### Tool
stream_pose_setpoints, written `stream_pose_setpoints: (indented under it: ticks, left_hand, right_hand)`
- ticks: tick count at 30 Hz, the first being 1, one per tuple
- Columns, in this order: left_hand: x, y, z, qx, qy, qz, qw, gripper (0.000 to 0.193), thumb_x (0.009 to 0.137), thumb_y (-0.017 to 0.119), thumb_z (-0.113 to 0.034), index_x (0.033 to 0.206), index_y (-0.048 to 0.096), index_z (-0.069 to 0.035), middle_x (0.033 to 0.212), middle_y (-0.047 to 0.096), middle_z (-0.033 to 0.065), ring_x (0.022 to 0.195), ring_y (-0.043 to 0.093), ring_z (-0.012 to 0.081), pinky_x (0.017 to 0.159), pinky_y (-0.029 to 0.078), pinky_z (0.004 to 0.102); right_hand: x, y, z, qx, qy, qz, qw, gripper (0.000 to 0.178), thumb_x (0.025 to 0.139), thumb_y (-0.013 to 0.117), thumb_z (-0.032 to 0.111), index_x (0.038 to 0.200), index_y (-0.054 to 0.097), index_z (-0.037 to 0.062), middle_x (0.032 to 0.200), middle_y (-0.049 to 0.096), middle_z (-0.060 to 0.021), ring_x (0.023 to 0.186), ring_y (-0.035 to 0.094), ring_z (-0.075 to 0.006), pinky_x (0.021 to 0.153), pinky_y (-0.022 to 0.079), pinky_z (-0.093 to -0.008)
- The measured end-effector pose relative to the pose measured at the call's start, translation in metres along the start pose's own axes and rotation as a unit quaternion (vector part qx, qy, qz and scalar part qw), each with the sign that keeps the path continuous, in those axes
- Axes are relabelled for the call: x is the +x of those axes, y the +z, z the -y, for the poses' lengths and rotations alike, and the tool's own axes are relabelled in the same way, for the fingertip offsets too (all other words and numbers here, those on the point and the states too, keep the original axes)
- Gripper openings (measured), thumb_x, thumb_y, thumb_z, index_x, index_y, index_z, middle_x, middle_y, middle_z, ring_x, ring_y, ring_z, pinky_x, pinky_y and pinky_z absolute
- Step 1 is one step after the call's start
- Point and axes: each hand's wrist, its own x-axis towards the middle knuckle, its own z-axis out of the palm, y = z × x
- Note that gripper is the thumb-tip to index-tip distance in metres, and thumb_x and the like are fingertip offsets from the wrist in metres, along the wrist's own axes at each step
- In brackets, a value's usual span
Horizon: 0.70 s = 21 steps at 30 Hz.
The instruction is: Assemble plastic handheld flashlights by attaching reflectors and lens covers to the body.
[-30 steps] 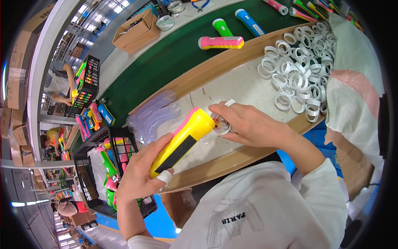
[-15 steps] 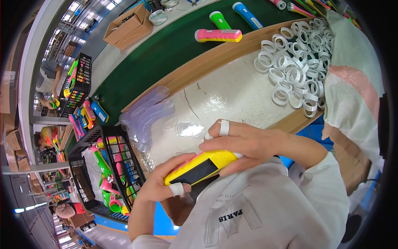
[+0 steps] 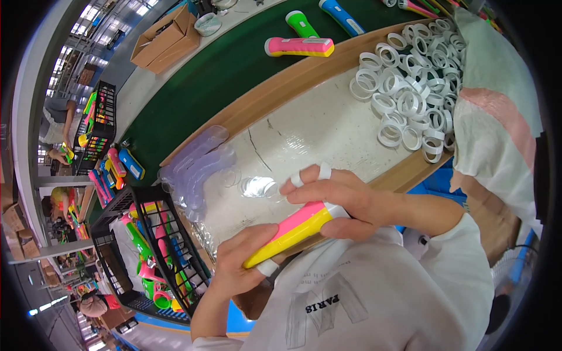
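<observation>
A pink and yellow flashlight (image 3: 295, 229) lies slantwise in front of my chest, its white-rimmed head (image 3: 335, 210) up and to the right. My left hand (image 3: 239, 258) is closed around the tail end, thumb along the pink side. At the head end, my right hand (image 3: 345, 196) grips with the thumb below and the palm over the rim, partly hiding it. Two of its fingers, wrapped in white bands, reach out over the tray. Beneath those fingertips, loose clear discs (image 3: 257, 187) lie on the tray floor. Another white band circles a left finger.
White rings (image 3: 410, 102) heap at the cardboard tray's (image 3: 257, 96) right end; stacked clear discs (image 3: 202, 161) lie at its left. Several flashlights, including a pink one (image 3: 298, 47), rest on the green belt (image 3: 175, 93). A black crate (image 3: 170, 257) of coloured parts stands left. Co-workers sit farther left.
The flashlight has rolled in my hands: its dark panel is out of sight and the pink and yellow side shows. My right fingers have lifted off its body. The view has shifted slightly.
</observation>
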Motion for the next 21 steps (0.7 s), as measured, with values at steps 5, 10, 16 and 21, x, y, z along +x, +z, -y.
stream_pose_setpoints:
  ticks: [5, 10, 16, 21]
  left_hand:
    - [0.046, 0.010, 0.003, 0.318, 0.045, 0.025, 0.947, 0.066, 0.062, 0.074, -0.003, 0.126, 0.060, -0.012, 0.111, 0.063, 0.0146, 0.080, 0.065, 0.0281, 0.068, 0.054, 0.0329]
    - [0.023, 0.013, 0.021, 0.286, 0.128, -0.021, 0.949, 0.069, 0.056, 0.074, -0.001, 0.123, 0.061, -0.012, 0.114, 0.062, 0.0127, 0.084, 0.063, 0.0243, 0.069, 0.054, 0.0299]
    - [0.032, 0.013, -0.004, -0.001, -0.087, 0.037, 0.996, 0.061, 0.072, 0.076, -0.004, 0.130, 0.057, -0.009, 0.114, 0.063, 0.0137, 0.098, 0.064, 0.0236, 0.079, 0.052, 0.0308]
    - [0.033, 0.021, 0.011, 0.446, 0.096, 0.087, 0.886, 0.060, 0.069, 0.074, -0.005, 0.127, 0.058, -0.010, 0.114, 0.063, 0.0136, 0.087, 0.066, 0.0275, 0.073, 0.054, 0.0350]
  right_hand:
    - [0.010, 0.001, -0.058, 0.334, 0.473, -0.179, 0.795, 0.032, 0.096, 0.043, 0.026, 0.089, 0.060, 0.0004, 0.088, 0.063, -0.0099, 0.085, 0.059, -0.0179, 0.083, 0.046, -0.0291]
    - [0.002, -0.012, -0.011, 0.104, 0.211, -0.063, 0.970, 0.030, 0.092, 0.048, 0.025, 0.104, 0.058, -0.0008, 0.102, 0.060, -0.0145, 0.090, 0.061, -0.0245, 0.085, 0.047, -0.0332]
    - [0.004, -0.018, 0.005, 0.106, 0.295, -0.087, 0.946, 0.031, 0.092, 0.049, 0.029, 0.091, 0.062, 0.0006, 0.092, 0.061, -0.0127, 0.085, 0.061, -0.0212, 0.079, 0.048, -0.0305]
    - [0.002, -0.011, -0.034, 0.352, 0.578, -0.132, 0.724, 0.032, 0.093, 0.048, 0.034, 0.106, 0.057, 0.0065, 0.100, 0.062, -0.0077, 0.093, 0.060, -0.0168, 0.085, 0.046, -0.0308]
